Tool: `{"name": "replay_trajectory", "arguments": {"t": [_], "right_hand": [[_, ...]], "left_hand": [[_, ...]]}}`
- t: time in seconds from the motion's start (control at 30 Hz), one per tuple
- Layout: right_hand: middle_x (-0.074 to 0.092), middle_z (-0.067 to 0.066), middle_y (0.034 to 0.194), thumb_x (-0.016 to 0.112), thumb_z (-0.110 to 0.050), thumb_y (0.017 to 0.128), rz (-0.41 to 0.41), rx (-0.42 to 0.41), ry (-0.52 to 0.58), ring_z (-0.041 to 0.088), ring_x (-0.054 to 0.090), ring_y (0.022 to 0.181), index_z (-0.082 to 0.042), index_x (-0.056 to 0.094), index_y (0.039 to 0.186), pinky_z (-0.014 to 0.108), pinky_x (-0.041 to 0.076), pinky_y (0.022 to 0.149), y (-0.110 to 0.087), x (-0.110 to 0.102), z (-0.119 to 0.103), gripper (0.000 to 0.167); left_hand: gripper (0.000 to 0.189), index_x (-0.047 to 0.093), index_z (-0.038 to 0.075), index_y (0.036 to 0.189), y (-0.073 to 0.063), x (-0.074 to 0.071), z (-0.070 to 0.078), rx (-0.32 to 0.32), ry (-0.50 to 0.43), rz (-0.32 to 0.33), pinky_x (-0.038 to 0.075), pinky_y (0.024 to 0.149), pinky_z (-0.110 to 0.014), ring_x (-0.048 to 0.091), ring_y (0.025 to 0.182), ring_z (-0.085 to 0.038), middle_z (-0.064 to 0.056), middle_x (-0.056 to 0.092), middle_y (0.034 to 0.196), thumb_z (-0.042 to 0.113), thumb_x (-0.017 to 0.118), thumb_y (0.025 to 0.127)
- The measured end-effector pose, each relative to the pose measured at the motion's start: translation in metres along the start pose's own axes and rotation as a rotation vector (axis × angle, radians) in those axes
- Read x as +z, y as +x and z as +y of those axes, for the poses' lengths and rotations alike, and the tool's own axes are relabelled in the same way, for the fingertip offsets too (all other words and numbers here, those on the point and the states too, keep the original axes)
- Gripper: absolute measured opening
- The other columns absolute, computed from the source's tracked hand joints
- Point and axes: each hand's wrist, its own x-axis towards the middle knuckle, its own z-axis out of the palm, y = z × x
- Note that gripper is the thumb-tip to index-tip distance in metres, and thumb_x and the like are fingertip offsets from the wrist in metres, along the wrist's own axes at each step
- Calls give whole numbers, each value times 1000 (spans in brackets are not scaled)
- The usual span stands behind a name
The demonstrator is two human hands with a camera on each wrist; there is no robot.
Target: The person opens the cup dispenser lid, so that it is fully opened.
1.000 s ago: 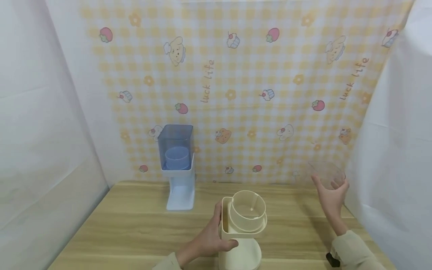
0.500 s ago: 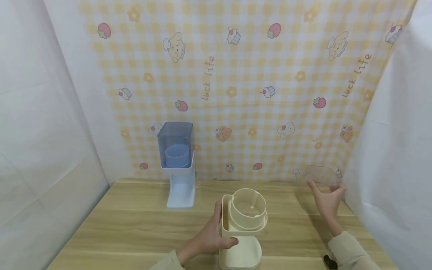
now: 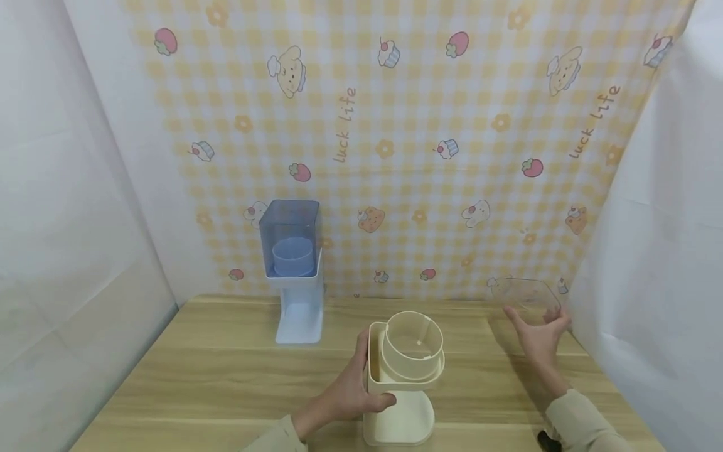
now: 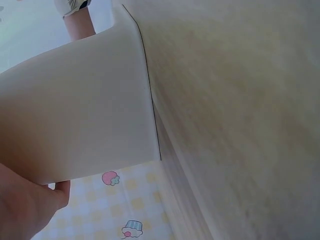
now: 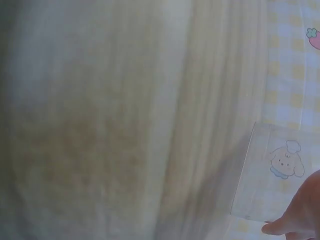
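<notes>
A: Where is the cream stand [image 3: 403, 387] to be found?

B: Upright at the near side of the table [image 3: 237, 364], and clasped from its left by the left hand [image 3: 350, 389]!

A: And the fingers there?

B: Curled round it. The thumb is laid across the front, the index finger is set along the left side, and the rest are hidden from the head view.

A: Over to the right hand [image 3: 541, 339], then.

B: A clear cover [image 3: 525, 290] is pinched by its near edge, with thumb and fingers set wide apart. It is held at the far right, well apart from the stand; whether the table is touched by it cannot be told.

A: What is carried on top of the stand?

B: A round cup [image 3: 411, 367], its mouth turned up.

A: And at the back left?

B: A blue dispenser [image 3: 294, 270] is seen there, upright. Behind everything a checked cloth [image 3: 418, 125] is hung, printed with strawberries and cupcakes; through the clear cover, a printed puppy is glimpsed in the right wrist view.
</notes>
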Motion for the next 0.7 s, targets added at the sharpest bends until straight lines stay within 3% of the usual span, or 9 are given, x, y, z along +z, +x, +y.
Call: {"name": "replay_trajectory", "arguments": {"t": [0.27,0.4,0.47,0.57,0.63,0.7], "right_hand": [[-9,15,164,72,-50,88,-72,47,2,41,-3,152,-19,-20,156,55,9,124,-10,-8,-3,118],[6,12,161,65,-49,93,19,12,56,36,9,151,-15,-2,157,48,15,125,-13,-18,-8,98],[24,5,150,58,-43,99,122,-90,113,26,25,143,-10,16,152,32,21,122,-13,-22,-13,75],[36,-8,126,45,-32,104,210,-286,228,11,37,123,-14,37,138,17,28,104,-16,-25,-29,40],[44,-8,117,41,-24,103,201,-448,323,7,42,112,-15,45,126,16,31,94,-22,-23,-44,26],[51,-2,114,41,-21,102,104,-572,447,10,46,109,-13,50,122,17,34,93,-32,-15,-61,23]], "left_hand": [[110,6,24,156,0,-1,-1,6,-11,-15,38,111,-35,47,128,-16,-5,43,142,25,80,75],[110,7,24,156,-1,-1,1,7,-2,-4,36,112,-37,46,129,-16,-5,44,143,25,80,74],[110,7,24,156,-2,-1,1,-3,4,0,35,112,-37,45,130,-16,-4,43,143,25,80,74],[111,9,26,155,-5,0,2,-36,10,11,36,111,-36,47,128,-16,-3,44,143,26,82,72],[112,9,24,156,-7,0,2,-44,14,17,36,111,-35,47,128,-15,-3,44,143,26,82,72],[112,8,23,156,-10,1,1,-47,8,21,35,112,-34,47,128,-15,-3,45,143,25,82,73]]}}
